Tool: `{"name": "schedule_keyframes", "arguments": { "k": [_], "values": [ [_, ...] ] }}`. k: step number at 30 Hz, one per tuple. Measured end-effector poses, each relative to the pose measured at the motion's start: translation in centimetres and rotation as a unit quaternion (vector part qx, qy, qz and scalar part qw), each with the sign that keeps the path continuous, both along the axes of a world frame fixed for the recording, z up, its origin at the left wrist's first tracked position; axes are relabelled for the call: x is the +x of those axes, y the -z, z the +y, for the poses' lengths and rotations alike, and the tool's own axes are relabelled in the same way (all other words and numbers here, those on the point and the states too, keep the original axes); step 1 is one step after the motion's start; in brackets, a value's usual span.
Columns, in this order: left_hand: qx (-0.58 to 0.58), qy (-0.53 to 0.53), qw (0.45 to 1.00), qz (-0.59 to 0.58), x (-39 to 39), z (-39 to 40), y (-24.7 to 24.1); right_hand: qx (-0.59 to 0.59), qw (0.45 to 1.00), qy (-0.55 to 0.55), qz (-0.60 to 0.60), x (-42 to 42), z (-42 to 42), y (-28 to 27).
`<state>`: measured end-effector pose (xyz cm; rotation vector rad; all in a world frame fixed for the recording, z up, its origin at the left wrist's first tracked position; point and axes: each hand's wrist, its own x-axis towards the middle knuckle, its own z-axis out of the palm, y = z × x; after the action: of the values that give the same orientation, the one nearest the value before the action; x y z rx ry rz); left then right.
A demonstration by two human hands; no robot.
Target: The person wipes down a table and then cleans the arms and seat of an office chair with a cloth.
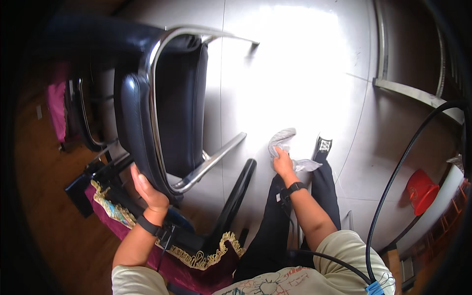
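A black padded armchair (180, 110) with a shiny metal frame stands in front of me to the left. My left hand (151, 191) lies flat against the near end of its black armrest pad (134, 125), with no grip around it visible. In my right hand (283, 162) a crumpled light grey cloth (282, 138) is bunched, one end curling forward and another hanging to the right. That hand is above the floor, in front of my legs and apart from the chair.
A maroon cloth with gold fringe (217, 273) covers something at my lower left, beside a black metal leg (236, 195). Farther left is a pink cloth (57, 110). To my right are a red bucket-like object (421, 191), a metal frame (409, 94) and a looping black cable (391, 177).
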<state>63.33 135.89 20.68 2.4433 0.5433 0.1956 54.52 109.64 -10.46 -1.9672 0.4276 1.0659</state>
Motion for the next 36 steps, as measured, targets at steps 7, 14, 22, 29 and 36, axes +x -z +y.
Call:
{"name": "schedule_keyframes", "arguments": {
  "k": [7, 14, 22, 29, 36],
  "values": [
    [0.035, -0.003, 0.999, -0.001, 0.8, -0.6, 0.0, 0.189, 0.939, 0.212, -0.195, 13.3, 2.3, -6.8],
    [0.015, -0.023, 0.999, 0.025, 1.1, -0.3, 0.0, 0.28, 0.855, 0.181, -0.397, 29.3, 9.2, -22.4],
    [0.01, -0.028, 0.996, 0.089, 0.3, -0.5, -1.1, 0.19, 0.914, 0.218, -0.285, 34.6, 13.6, -12.4],
    [-0.06, -0.145, 0.975, 0.16, -2.0, 0.8, -0.1, 0.114, 0.968, 0.122, -0.19, 40.8, 11.7, 12.4],
    [-0.052, -0.207, 0.953, 0.215, 0.0, 1.1, 0.6, -0.08, 0.988, -0.134, 0.0, 46.6, 9.7, 23.9]
  ]
}}
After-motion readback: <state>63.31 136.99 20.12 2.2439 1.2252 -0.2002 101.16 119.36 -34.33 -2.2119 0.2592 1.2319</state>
